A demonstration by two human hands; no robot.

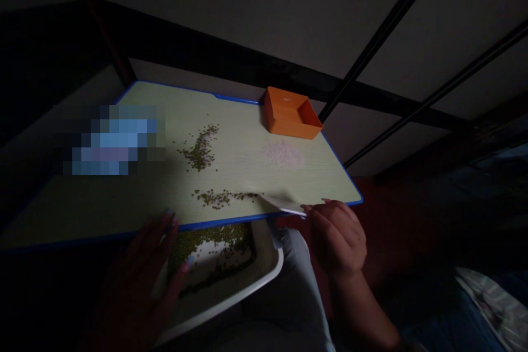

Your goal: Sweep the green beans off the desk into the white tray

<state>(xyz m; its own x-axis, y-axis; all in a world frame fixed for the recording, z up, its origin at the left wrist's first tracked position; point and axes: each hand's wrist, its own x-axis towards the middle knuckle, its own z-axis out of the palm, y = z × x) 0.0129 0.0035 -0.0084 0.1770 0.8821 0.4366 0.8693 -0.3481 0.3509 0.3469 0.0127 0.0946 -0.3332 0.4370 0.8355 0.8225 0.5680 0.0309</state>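
Note:
My right hand (pixel 340 236) pinches a flat, thin white card-like piece (pixel 282 206) near the front edge of the pale tabletop (pixel 239 165). Its far tip meets a thin line of small green and pale pieces (pixel 218 198). My left hand (pixel 152 264), dim and partly in shadow, has its fingers stretched apart at the table's blue edge, over a white basin (pixel 270 280). In that basin lie many more small green bits (pixel 231 235). Farther back on the tabletop are a heap of mixed green and pale bits (pixel 201 148) and a patch of pale pinkish bits (pixel 284 154).
An open orange box (pixel 292 115) stands at the table's back right corner. A blurred-out bluish object (pixel 117 146) lies at the left. A wall with dark strips (pixel 247 49) rises behind the table. Below right are a reddish floor (pixel 388 231) and striped cloth (pixel 495 302).

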